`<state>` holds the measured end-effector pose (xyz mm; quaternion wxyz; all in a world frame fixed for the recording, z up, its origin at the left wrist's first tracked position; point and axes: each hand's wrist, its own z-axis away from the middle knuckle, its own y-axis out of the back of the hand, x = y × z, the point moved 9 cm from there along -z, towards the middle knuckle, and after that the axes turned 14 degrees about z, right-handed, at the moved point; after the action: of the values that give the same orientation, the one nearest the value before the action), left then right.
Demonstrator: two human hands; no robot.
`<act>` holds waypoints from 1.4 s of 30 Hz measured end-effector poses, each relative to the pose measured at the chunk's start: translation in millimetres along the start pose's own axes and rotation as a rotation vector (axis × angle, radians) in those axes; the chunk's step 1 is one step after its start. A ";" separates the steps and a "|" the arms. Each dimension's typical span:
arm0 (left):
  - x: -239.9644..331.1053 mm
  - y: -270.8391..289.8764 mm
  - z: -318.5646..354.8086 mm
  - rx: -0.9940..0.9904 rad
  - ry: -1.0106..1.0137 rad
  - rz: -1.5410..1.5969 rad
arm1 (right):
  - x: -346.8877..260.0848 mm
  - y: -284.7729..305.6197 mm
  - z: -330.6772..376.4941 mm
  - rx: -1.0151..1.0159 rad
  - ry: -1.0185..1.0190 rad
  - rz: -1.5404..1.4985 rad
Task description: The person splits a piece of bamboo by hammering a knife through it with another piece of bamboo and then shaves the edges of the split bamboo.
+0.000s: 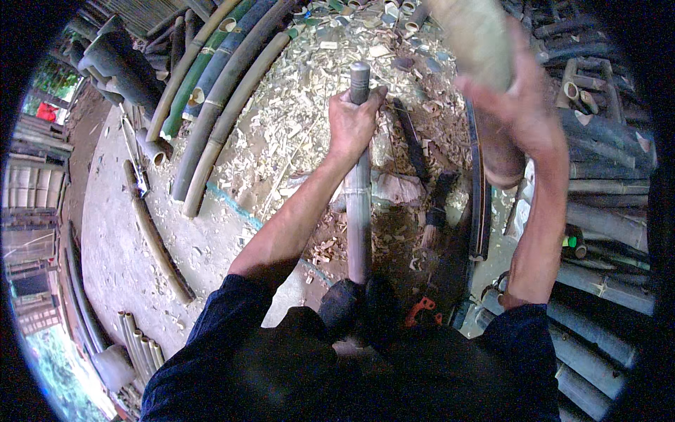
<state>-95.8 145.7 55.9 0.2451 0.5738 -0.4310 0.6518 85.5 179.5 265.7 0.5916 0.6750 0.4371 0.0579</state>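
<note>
My left hand point(353, 126) is wrapped round the upper part of an upright piece, just under a dark ridged metal rod point(359, 81) with a rounded top. Below the fist a greyish bamboo pole point(358, 232) runs down towards my body; the fist hides where rod and pole meet. Up at the right, my right hand point(524, 105) is closed on a thick pale wooden club point(478, 46), both smeared by motion. Under that hand shows a brown rounded piece point(503, 158); whether it belongs to the club I cannot tell.
Pale wood chips point(302, 112) cover the ground ahead. Long bamboo poles point(232, 105) lie at the far left, and stacked bamboo point(605, 225) fills the right side. A split bamboo length point(158, 239) rests on the left floor. An orange tool point(422, 311) lies near my body.
</note>
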 end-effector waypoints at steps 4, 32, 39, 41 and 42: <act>-9.9 7.6 -3.9 0.024 0.067 0.192 | 22.7 -50.3 9.1 -0.249 -0.031 0.004; -13.5 106.8 -60.1 0.116 0.262 0.930 | 115.2 -72.6 84.0 -0.127 -0.298 -0.120; -74.0 121.2 -83.7 0.173 0.302 0.997 | 91.4 -64.8 79.7 -0.085 -0.263 -0.146; -73.0 116.0 -81.8 0.175 0.298 0.972 | 84.9 -61.0 76.5 -0.083 -0.256 -0.168; -73.6 113.7 -79.4 0.193 0.291 0.954 | 85.5 -56.2 75.4 -0.068 -0.254 -0.101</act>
<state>-214.7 167.7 -44.2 -0.0767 0.2364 -0.5444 0.8012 153.3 174.8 158.3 0.6668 0.6338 0.3897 -0.0430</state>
